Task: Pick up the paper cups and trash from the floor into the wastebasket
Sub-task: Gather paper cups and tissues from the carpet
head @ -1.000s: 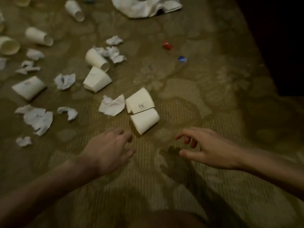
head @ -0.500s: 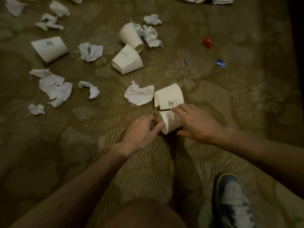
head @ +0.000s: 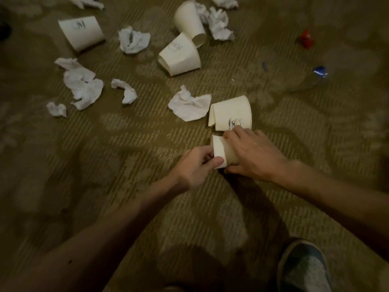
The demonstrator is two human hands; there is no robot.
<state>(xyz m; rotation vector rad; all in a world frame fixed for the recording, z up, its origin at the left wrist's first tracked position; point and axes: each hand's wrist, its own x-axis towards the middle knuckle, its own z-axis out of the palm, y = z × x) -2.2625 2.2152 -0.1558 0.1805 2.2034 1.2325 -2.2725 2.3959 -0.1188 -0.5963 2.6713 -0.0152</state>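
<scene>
**Floor lot on patterned carpet (head: pixel 130 207). Bearings are taken from the gripped cup.**

1. Small tissue scrap (head: pixel 56 109): 9 o'clock, well apart.
2. Far-left cup (head: pixel 81 32): on its side with dark print uppermost, 10 o'clock, well apart.
3. Large crumpled tissue (head: pixel 83 85): 10 o'clock, just above the small scrap.
4. Tissue ball (head: pixel 133 40): 11 o'clock, between the far-left cup and the flattened cup.
5. Twisted tissue (head: pixel 125 92): 10 o'clock.
6. Flattened cup (head: pixel 180 54): on its side and squashed, 11 o'clock. It touches the plain cup (head: pixel 190 23), which lies at its 12 o'clock.
7. Tissue cluster (head: pixel 219 24): just beside the plain cup, at that cup's 3 o'clock.
8. Flat tissue (head: pixel 189 105): 11 o'clock, against the logo cup's 9 o'clock edge.
9. Left hand (head: pixel 195 167): thumb and fingers pinch the gripped cup's 9 o'clock end.
10. Gripped cup (head: pixel 220 151): white paper, on its side, low at the carpet. Cannot tell whether it is lifted.
11. Logo cup (head: pixel 231 113): on its side and creased, 12 o'clock, just beside.
12. Right hand (head: pixel 252 154): curled over the gripped cup's body from 3 o'clock, holding it.
13. Red wrapper (head: pixel 307 39): 1 o'clock, well apart.
14. Blue wrapper (head: pixel 320 72): 2 o'clock, well apart.
15. Shoe (head: pixel 303 268): 5 o'clock.
</scene>
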